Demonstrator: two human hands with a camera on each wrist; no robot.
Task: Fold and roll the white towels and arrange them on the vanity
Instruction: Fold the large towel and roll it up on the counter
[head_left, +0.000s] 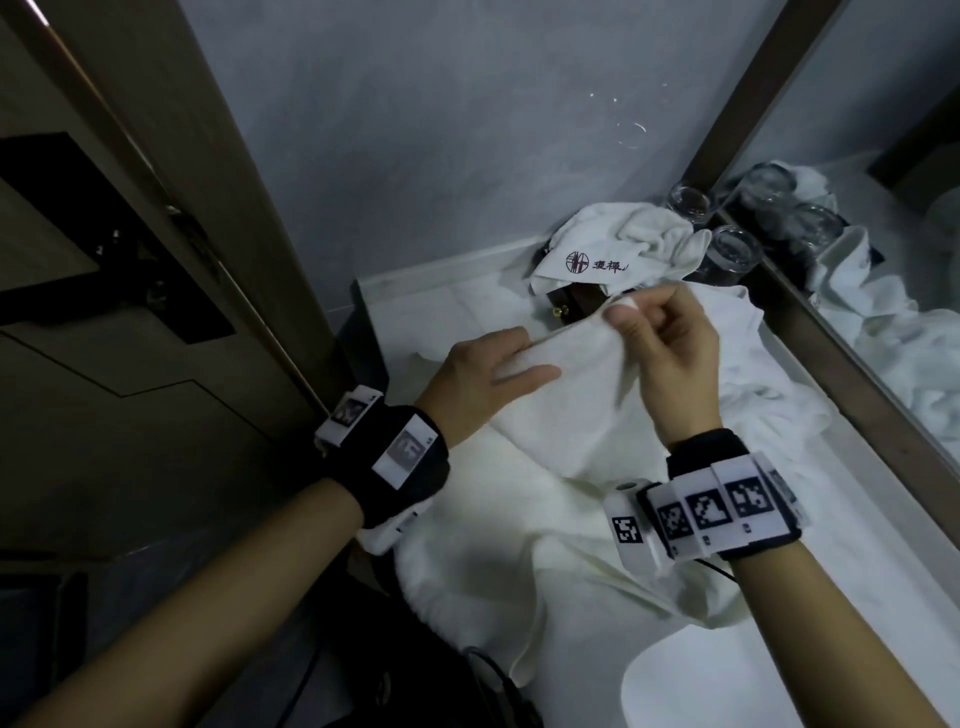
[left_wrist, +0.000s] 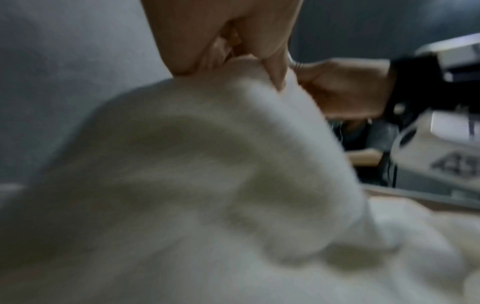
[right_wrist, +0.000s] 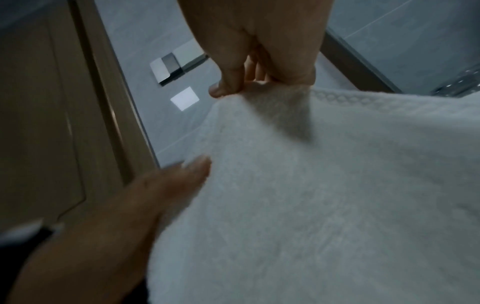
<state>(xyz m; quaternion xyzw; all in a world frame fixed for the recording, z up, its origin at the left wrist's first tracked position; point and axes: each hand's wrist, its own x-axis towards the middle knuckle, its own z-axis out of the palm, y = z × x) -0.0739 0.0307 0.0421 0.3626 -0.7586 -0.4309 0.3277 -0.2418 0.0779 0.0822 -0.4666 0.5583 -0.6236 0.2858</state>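
I hold up a white towel (head_left: 582, 410) above the vanity counter (head_left: 421, 296) by its upper edge. My left hand (head_left: 519, 358) grips the left part of that edge, thumb in front, fingers hidden behind the cloth. My right hand (head_left: 623, 309) pinches the corner of the edge further right. The wrist views show each pinch close up: left hand (left_wrist: 259, 61) and right hand (right_wrist: 249, 86) on the towel (right_wrist: 337, 185). The towel's lower part drapes onto more white cloth (head_left: 498, 561) lying on the counter. A second crumpled white towel (head_left: 618, 244) with a dark logo sits at the back.
Upturned drinking glasses (head_left: 732, 254) stand in the back right corner by the mirror (head_left: 883, 234). A dark wooden box (head_left: 571, 304) with a brass knob lies under the logo towel. A white basin (head_left: 691, 680) is at the near right. A brown door (head_left: 130, 260) stands left.
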